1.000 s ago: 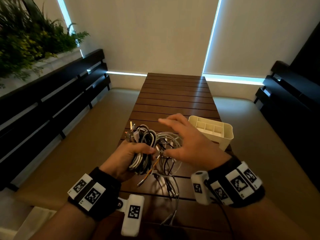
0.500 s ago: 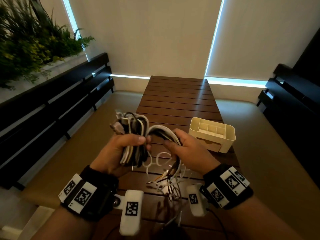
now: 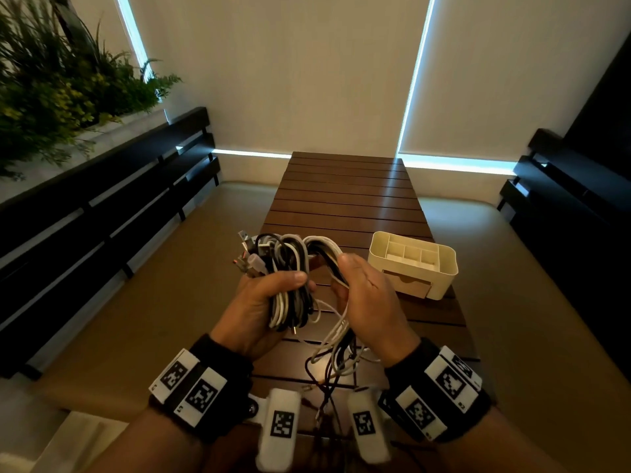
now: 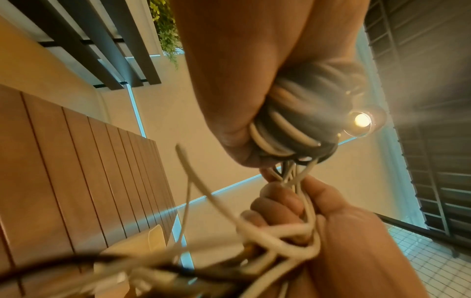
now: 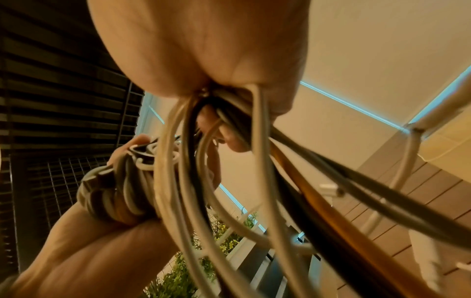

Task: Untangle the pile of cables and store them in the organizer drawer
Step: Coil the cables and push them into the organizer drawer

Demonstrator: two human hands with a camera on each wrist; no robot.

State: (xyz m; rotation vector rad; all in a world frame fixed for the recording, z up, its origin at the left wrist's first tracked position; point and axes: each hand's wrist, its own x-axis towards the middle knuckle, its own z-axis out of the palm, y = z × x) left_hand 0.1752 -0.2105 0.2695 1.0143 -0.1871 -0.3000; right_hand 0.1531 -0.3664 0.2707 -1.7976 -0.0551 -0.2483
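Dim light falls on a dark slatted wooden table [image 3: 345, 199] that runs away from the person toward pale window blinds [image 3: 290, 70]. Above its near end both hands hold the tangle of cables [image 3: 290, 268], lifted off the wood. The left hand [image 3: 263, 302] is clenched around a thick bunch of black, grey and white cables; its thumb lies across the front of the bunch and the other fingers wrap behind it. Several plugs [image 3: 251, 257] stick out above this fist, toward the left edge of the table. From the top of the bunch some white and black cables arch over to the right hand [image 3: 367, 302], which also grips them with curled fingers. In the left wrist view these fingers [image 4: 277, 203] close around a few white strands, just beside the left fist. Below both hands loose ends hang down, white, black and one amber [image 5: 300, 181], and they reach the wood near the table's near edge. I cannot tell which cable each end belongs to. On the right side of the table, close to its right edge and apart from the hands, stands the cream organizer [image 3: 444, 271] with open compartments on top and a small drawer [image 3: 408, 285] in front. At the left a dark slatted bench [image 3: 102, 206] runs along the wall, with green plants [image 3: 58, 83] above it
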